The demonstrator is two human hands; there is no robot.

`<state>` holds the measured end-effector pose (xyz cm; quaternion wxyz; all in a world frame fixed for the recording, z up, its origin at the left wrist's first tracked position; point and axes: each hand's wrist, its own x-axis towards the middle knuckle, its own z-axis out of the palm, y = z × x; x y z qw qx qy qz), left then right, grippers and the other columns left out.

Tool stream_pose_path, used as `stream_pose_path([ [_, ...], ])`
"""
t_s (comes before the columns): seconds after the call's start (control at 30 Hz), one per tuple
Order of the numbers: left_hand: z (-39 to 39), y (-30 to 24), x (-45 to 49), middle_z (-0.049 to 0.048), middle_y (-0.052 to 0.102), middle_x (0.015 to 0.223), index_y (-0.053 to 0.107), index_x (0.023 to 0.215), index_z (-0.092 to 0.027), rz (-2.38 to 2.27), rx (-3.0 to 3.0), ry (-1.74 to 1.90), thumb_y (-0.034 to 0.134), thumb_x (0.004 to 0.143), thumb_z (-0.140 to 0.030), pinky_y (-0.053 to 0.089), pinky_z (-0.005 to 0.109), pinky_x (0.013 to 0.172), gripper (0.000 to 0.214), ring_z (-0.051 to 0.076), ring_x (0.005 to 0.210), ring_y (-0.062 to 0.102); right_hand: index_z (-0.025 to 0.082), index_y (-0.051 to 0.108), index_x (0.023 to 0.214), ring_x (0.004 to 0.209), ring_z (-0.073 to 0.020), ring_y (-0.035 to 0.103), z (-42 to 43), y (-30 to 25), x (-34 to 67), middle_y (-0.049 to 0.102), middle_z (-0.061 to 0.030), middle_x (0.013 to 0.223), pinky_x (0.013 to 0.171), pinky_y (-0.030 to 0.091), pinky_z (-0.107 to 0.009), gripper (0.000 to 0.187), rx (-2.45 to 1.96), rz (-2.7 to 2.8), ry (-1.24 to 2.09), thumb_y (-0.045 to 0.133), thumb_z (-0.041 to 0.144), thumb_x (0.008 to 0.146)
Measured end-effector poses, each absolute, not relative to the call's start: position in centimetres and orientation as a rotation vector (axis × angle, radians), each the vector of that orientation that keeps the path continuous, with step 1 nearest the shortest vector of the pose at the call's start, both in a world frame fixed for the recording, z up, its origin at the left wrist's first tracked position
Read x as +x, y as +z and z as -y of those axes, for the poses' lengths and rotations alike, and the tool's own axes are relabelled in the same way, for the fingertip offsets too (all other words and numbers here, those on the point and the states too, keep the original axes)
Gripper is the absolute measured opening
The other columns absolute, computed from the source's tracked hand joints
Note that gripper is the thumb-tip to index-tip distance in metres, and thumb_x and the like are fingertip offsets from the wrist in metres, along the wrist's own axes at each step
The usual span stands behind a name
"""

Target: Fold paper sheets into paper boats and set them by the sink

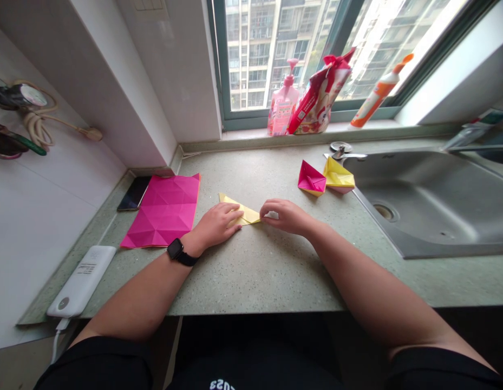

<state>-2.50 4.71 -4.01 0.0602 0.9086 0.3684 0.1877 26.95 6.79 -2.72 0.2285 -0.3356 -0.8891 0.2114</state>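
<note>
A yellow paper (240,209), folded to a long triangle, lies on the speckled green stone counter (251,271). My left hand (216,226) presses flat on its left part, with a black smartwatch (178,252) on that wrist. My right hand (283,216) has curled fingers pinching the paper's right tip. Just left of my left hand lies a creased magenta paper sheet (164,211), not touching it. Beyond my right hand stand a folded pink paper boat (311,179) and a folded yellow paper boat (338,175), side by side.
A steel sink (430,206) with a tap (474,138) lies to the right. A phone (133,193) and a white power bank (80,280) sit at the left edge. Along the windowsill stand a pink soap bottle (282,100), a red-and-white bag (319,95) and an orange-capped bottle (375,89).
</note>
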Motion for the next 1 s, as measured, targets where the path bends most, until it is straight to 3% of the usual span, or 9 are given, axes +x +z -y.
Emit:
stream_pose_path([
  [0.23,-4.9,-4.2,-2.1,0.0114,0.075,0.134,0.078,0.124,-0.022,-0.977,2.709,0.622,0.059,0.108,-0.017,0.059,0.047,0.112,0.026,0.027,0.130,0.068,0.026,0.082,0.101,0.088,-0.0186,0.071,-6.8,-3.4,26.7,0.077,-0.0039,0.096,0.081,0.053,-0.032,0.014,-0.927,2.492,0.608,0.070,0.021,0.097],
  [0.4,-4.8,-4.2,-1.9,0.0105,0.076,0.135,0.079,0.127,-0.024,-0.935,2.707,0.603,0.058,0.104,-0.007,0.059,0.047,0.112,0.036,0.025,0.130,0.069,0.028,0.085,0.104,0.090,-0.0195,0.073,-6.9,-3.8,26.3,0.079,-0.0047,0.099,0.083,0.054,-0.033,0.015,-0.896,2.501,0.580,0.071,0.025,0.099],
  [1.0,-4.5,-3.7,-1.7,0.0098,0.075,0.140,0.078,0.130,-0.025,-0.860,2.715,0.537,0.058,0.100,-0.005,0.053,0.053,0.117,0.041,0.026,0.130,0.068,0.025,0.082,0.089,0.080,-0.0181,0.069,-6.6,-3.6,26.0,0.075,-0.0039,0.088,0.075,0.049,-0.031,0.012,-1.001,2.509,0.553,0.074,0.028,0.097],
])
